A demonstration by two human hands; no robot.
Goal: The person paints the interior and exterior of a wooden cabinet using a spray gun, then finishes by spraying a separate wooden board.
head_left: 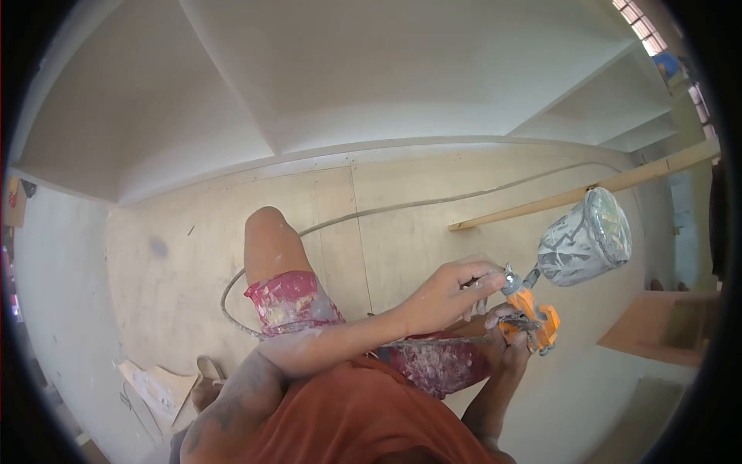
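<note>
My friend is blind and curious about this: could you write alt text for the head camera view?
A person's right hand grips an orange spray gun with a paint-spattered cup, while the left hand pinches a knob at its back. Below are paint-stained shorts, a hose across a plywood floor, and white shelving ahead.

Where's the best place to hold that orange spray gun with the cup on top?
Probably by the orange handle of the spray gun, coming from below, as the right hand does. The paint cup sits above and tilts away, so the top is bulky. The left hand fingers its rear knob.
</note>
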